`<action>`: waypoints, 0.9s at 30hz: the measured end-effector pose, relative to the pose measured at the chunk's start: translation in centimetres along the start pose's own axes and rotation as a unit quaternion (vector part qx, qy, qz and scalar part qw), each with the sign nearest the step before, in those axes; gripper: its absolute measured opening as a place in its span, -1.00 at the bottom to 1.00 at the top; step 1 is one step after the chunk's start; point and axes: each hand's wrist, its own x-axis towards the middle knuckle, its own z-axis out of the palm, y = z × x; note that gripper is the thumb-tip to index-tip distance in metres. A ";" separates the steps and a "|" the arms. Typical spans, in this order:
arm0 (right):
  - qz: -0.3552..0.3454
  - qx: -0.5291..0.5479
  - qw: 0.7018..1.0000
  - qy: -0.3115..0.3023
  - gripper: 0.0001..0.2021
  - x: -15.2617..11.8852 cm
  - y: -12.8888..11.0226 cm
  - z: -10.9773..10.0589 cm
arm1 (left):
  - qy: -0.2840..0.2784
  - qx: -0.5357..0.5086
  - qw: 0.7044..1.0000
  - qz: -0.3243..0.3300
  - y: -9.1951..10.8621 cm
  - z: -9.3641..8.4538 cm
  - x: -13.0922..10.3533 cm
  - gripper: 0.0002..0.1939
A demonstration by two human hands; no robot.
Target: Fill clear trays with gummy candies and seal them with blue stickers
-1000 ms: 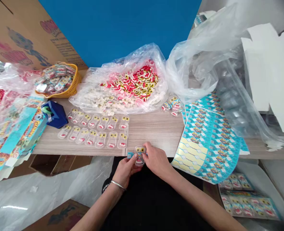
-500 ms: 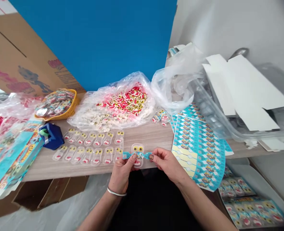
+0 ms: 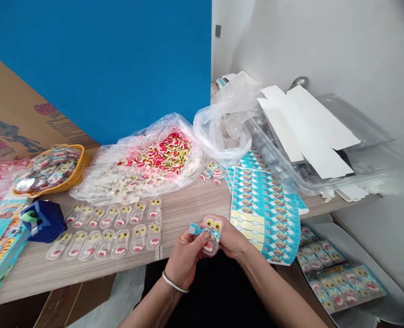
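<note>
My left hand point(image 3: 187, 253), with a bangle at the wrist, pinches a small clear blister pack point(image 3: 213, 224) holding two yellow eye-shaped candies and a red-and-white mouth-shaped one. Across the pack's middle lies a blue printed label point(image 3: 195, 229), its left end sticking out free beside my left thumb. My right hand point(image 3: 232, 239) is closed around the pack's right side, its fingertips hidden behind it. Pack and hands are raised just over the table's front edge. To the left, two rows of similar blister packs point(image 3: 121, 243) lie on the wooden table point(image 3: 184, 202).
Behind the rows lies a clear bag of loose candies point(image 3: 168, 152). A yellow basket point(image 3: 80, 168) of labelled packs and a blue tape dispenser point(image 3: 43, 222) stand left. Label sheets point(image 3: 280, 218) overhang the front edge at right, near a plastic tub point(image 3: 306, 187) with white card on it.
My right hand has moved from the label's right end to behind the pack, and that end is now out of sight. The pack has been lifted and tilted. The view has swung right.
</note>
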 end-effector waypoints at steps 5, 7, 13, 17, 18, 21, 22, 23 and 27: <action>-0.010 -0.015 0.999 0.029 -0.67 -0.1 -0.3 -2.2 | 0.035 -0.038 0.998 0.048 0.2 -0.1 1.0 -0.69; -0.049 -0.042 0.994 0.090 -0.67 -0.6 -0.8 -2.9 | 0.079 -0.048 0.993 0.076 0.6 -0.1 1.4 -0.65; -0.194 -0.183 0.951 0.157 -0.73 -2.1 -0.9 -0.9 | 0.085 0.024 0.987 0.135 0.0 0.7 2.1 -0.59; -0.201 -0.191 0.945 0.176 -0.73 -2.0 -0.6 -0.4 | 0.060 0.131 0.981 0.133 0.2 0.6 2.1 -0.53; -0.195 -0.190 0.946 0.177 -0.73 -2.0 -0.6 -0.7 | 0.065 0.151 0.977 0.139 0.5 0.4 2.0 -0.54; -0.170 -0.170 0.955 0.176 -0.72 -2.2 -1.0 -1.5 | 0.088 0.158 0.968 0.176 1.4 -0.4 2.0 -0.68; -0.162 -0.160 0.959 0.169 -0.71 -2.4 -1.2 -1.7 | 0.088 0.147 0.968 0.182 1.7 -0.6 2.1 -0.72; -0.156 -0.151 0.963 0.161 -0.71 -2.6 -1.3 -1.8 | 0.081 0.134 0.972 0.176 1.9 -0.8 2.1 -0.74; -0.145 -0.111 0.975 0.127 -0.72 -3.1 -1.5 -1.5 | 0.015 0.032 0.997 0.067 2.0 -0.9 2.3 -0.73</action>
